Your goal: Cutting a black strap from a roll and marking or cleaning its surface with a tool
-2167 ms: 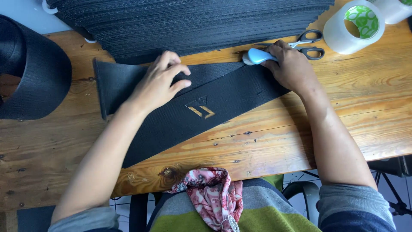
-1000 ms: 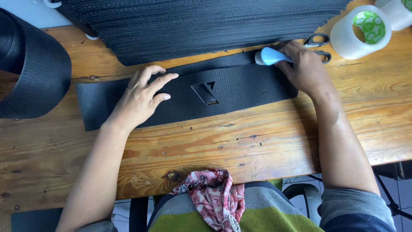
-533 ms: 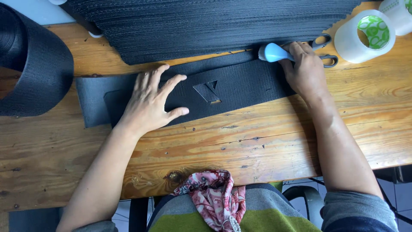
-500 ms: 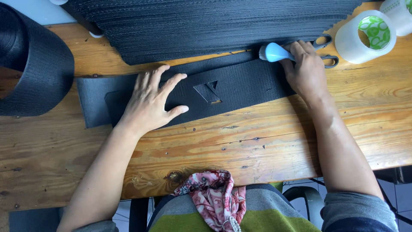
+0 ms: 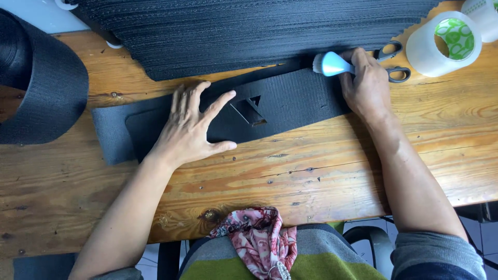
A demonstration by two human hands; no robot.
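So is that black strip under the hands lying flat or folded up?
Flat. The black strip lies spread on the wooden table, pressed by the left hand; the right hand holds a blue tool.

The wooden table (image 5: 311, 171) carried a flat black strap piece (image 5: 290, 101) near its middle, with a stack of black webbing (image 5: 249, 31) along the far edge. A roll of black strap (image 5: 41, 88) sat at the left edge, while scissors (image 5: 391, 62) and a clear tape roll (image 5: 441, 39) lay by the far right corner.

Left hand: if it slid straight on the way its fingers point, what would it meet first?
The left hand points up and right along the black strip. It would likely first reach the cut-out emblem, then the stacked black webbing beyond.
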